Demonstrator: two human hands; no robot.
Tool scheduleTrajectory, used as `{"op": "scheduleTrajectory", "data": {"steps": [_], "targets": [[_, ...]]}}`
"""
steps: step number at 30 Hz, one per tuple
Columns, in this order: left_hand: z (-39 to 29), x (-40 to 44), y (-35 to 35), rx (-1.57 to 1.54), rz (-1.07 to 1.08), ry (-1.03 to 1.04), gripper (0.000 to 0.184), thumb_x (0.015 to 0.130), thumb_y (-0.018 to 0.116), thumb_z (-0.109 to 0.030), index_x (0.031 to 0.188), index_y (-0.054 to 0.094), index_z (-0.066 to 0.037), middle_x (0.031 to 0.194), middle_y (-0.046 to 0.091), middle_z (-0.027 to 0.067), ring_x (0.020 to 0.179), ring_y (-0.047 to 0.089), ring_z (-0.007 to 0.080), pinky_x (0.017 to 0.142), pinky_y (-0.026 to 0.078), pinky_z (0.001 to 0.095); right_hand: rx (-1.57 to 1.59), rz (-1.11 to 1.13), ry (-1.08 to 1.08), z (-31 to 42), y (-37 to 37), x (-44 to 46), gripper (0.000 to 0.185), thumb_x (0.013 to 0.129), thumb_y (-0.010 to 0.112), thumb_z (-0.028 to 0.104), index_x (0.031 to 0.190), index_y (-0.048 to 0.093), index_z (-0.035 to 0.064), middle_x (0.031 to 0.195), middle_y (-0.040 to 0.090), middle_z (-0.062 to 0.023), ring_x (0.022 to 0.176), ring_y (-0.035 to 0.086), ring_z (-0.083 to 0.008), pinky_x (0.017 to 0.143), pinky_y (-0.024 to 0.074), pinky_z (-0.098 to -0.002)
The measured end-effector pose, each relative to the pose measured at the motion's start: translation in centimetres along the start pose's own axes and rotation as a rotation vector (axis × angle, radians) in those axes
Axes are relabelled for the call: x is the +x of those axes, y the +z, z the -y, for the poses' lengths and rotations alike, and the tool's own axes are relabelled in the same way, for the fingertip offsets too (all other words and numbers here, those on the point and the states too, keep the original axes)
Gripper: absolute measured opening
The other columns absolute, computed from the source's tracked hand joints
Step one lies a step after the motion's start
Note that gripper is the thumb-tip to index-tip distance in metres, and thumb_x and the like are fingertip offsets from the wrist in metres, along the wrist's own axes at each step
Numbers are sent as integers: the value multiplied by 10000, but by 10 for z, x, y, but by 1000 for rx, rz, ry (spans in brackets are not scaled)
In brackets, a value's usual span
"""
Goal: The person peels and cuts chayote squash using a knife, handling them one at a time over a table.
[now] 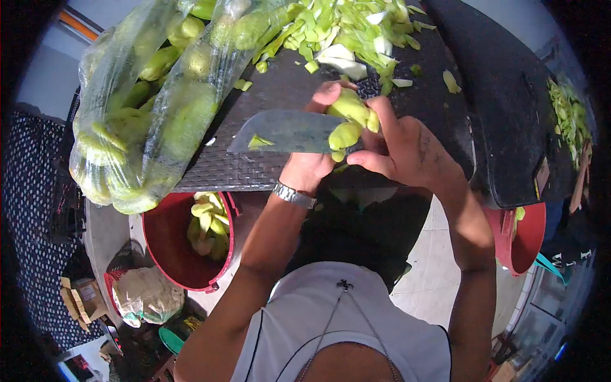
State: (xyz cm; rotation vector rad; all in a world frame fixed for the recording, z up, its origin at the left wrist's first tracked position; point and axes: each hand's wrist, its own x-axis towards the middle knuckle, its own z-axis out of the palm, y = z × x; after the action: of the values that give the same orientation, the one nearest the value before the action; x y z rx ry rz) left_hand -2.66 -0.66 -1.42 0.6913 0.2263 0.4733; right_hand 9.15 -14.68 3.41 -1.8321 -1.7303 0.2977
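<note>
A pale yellow-green fruit, which looks like a peeled green mango, is between my two hands over the table edge. My left hand, with a metal watch at its wrist, closes around it from behind and below. Across the left palm lies a broad knife, its blade pointing left with a green scrap stuck on it. The handle is hidden by the fruit and fingers; the blade's base runs toward my right hand, which is curled around that side. Its thumb and index finger are beside the fruit.
A clear plastic bag full of green fruit lies on the dark woven table. Peelings heap at its far side. Below stand a red bucket with pale fruit and another red bucket. A sack sits on the floor.
</note>
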Motion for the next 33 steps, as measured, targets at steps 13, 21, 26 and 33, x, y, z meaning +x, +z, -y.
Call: {"op": "scheduleTrajectory", "data": {"steps": [13,21,26,33], "targets": [[0,-8,6,172,-150,43,446,1008,539,-442,1238,592,-63,1073,693,112,844,713,230,520,579,352,667,-116,583,-43,-2,33,666,974,592,595,1199,545,-30,805,673,-188,683,690,-292,639,528,-430],[-20,-2,-7,-158,-269,-78,439,1010,549,-497,1201,637,-111,1050,726,68,902,726,235,676,604,462,248,-219,397,-12,1,49,715,936,710,472,1395,451,-10,927,703,-299,863,727,-453,758,565,-487],[-11,2,-22,-255,-139,-5,414,1001,558,-476,1086,696,-95,1003,743,72,919,721,223,820,586,400,13,-8,62,17,7,12,956,893,742,524,1523,287,-34,715,683,-177,677,720,-387,634,571,-451],[-9,-2,-12,-220,-27,-13,417,992,573,-461,1064,688,-68,936,737,86,815,716,224,760,590,368,-4,1,-46,7,13,6,1000,889,734,536,1530,265,-71,636,643,-107,575,688,-326,559,548,-430]]}}
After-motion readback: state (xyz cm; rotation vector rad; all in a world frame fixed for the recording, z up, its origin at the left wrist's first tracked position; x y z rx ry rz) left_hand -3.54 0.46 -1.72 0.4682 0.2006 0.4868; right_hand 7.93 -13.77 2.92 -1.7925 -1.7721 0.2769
